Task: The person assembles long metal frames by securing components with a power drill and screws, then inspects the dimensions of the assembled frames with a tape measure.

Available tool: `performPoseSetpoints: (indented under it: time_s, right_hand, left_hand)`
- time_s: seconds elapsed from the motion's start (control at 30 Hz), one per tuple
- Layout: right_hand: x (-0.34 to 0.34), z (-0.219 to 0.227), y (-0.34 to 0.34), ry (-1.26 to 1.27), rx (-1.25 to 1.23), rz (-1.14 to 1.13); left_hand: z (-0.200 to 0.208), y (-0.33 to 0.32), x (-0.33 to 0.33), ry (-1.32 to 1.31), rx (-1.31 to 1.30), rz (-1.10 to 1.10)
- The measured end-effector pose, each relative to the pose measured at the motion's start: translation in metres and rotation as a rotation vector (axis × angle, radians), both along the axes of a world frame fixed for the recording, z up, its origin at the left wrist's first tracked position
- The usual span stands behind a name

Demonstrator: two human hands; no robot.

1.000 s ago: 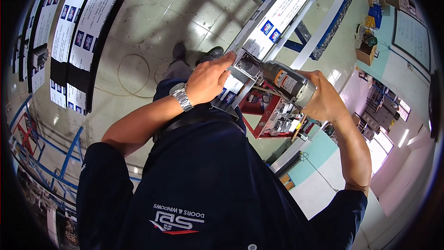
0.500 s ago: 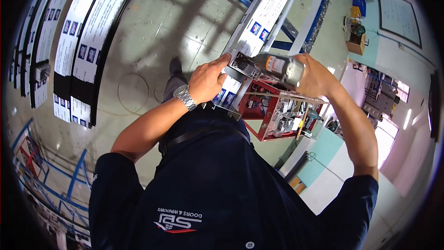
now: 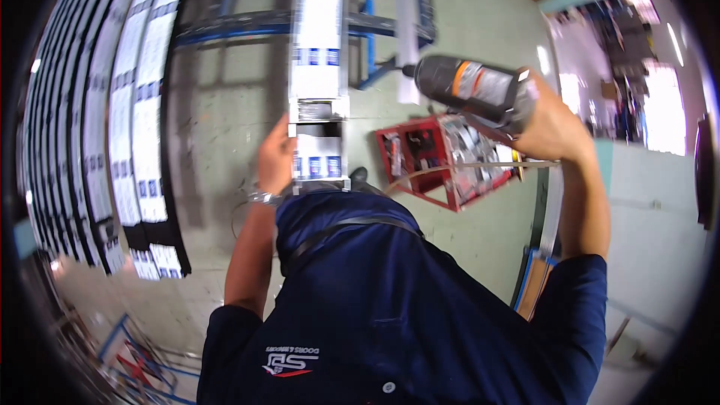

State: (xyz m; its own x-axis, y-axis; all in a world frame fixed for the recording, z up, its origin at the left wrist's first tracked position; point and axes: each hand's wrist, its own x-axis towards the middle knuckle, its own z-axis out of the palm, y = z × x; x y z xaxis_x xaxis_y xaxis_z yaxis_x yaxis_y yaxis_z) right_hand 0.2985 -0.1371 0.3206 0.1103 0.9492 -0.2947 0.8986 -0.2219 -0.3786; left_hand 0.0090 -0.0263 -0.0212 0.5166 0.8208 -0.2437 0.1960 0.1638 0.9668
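A long aluminium profile (image 3: 319,79) covered in white and blue protective film runs straight away from my waist. Across it, close to me, is an open slot (image 3: 318,133) with bare metal round it. My left hand (image 3: 277,159) is closed at the profile's left edge, its fingers partly hidden there. Off to the right, my right hand (image 3: 551,120) grips a dark, drill-shaped power tool (image 3: 471,90) with an orange stripe and a black nose. The tool's nose points left, apart from the profile. A tan hose or cord (image 3: 480,166) passes below the tool.
Several film-covered profiles (image 3: 146,127) lie side by side at the left. A red trolley (image 3: 418,129) with parts and tools stands on the floor at my right. Blue stand rails (image 3: 247,32) cross under the profile, and a pale bar (image 3: 406,22) lies to its right.
The power tool has come away from the profile and moved right and up with my right hand. My left hand has shifted to the profile's left edge. The view has turned, so the profile appears straight ahead.
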Motion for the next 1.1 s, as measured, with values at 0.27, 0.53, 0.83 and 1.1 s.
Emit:
performPoseSetpoints:
  time_s: [0.27, 0.53, 0.83, 1.1]
  right_hand:
    - [0.121, -0.196, -0.239, -0.478, -0.357, -0.601]
    - [0.132, -0.362, -0.338, -0.373, -0.089, -0.664]
    - [0.155, -0.434, -0.352, -0.366, 0.078, -0.676]
    - [0.160, -0.450, -0.343, -0.210, -0.089, -0.888]
  left_hand:
    - [0.001, 0.014, 0.003, 0.410, 0.177, 0.033]
    - [0.013, 0.017, 0.028, 0.864, 0.425, -0.021]
    - [0.012, 0.027, 0.030, 0.854, 0.340, -0.156]
    - [0.036, 0.023, 0.040, 0.921, 0.320, -0.178]
